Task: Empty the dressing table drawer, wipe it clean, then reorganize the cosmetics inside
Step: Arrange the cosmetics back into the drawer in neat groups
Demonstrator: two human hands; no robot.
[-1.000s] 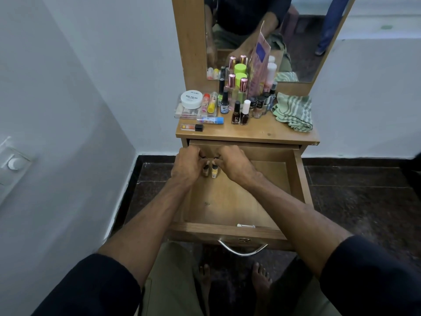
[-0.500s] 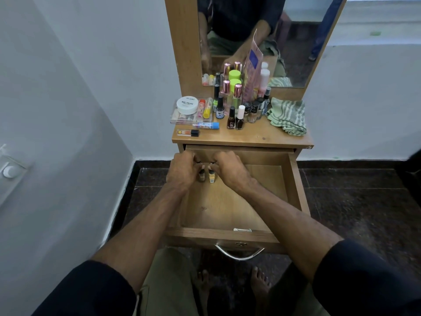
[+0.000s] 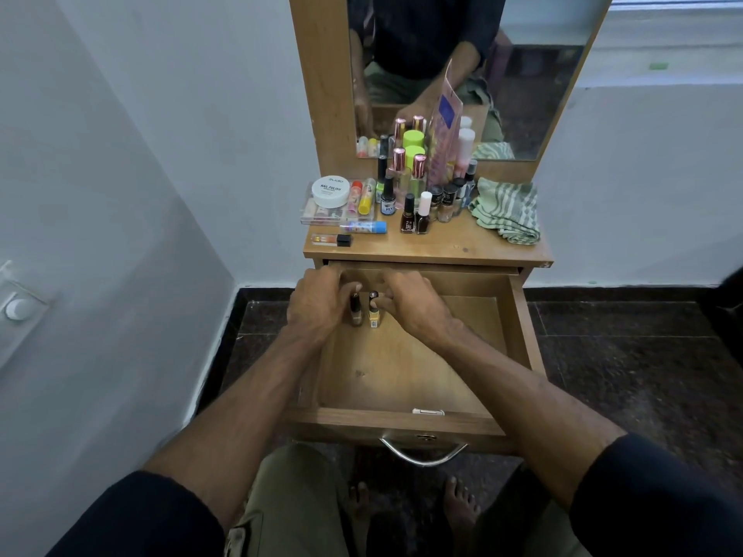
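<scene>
The wooden drawer (image 3: 522, 339) is pulled open below the dressing table top (image 3: 442, 247). At its back left corner stand two small nail polish bottles, a brown one (image 3: 355, 311) and a yellow one (image 3: 374, 313). My left hand (image 3: 317, 303) curls around the brown bottle. The fingers of my right hand (image 3: 414, 301) pinch the yellow bottle from the right. On the table top sit several more cosmetics (image 3: 414, 195), a white nail polish remover tub (image 3: 330, 190) and a green striped cloth (image 3: 506, 211).
A mirror (image 3: 522, 74) stands behind the cosmetics. A metal handle (image 3: 422, 456) hangs on the drawer front. White walls close in on the left and behind, with a switch plate (image 3: 18, 307) on the left. My bare feet (image 3: 458, 504) stand on the dark floor.
The camera view has shifted slightly. Both hands stay at the two bottles in the drawer's back left corner, and the bottles now show more clearly between them.
</scene>
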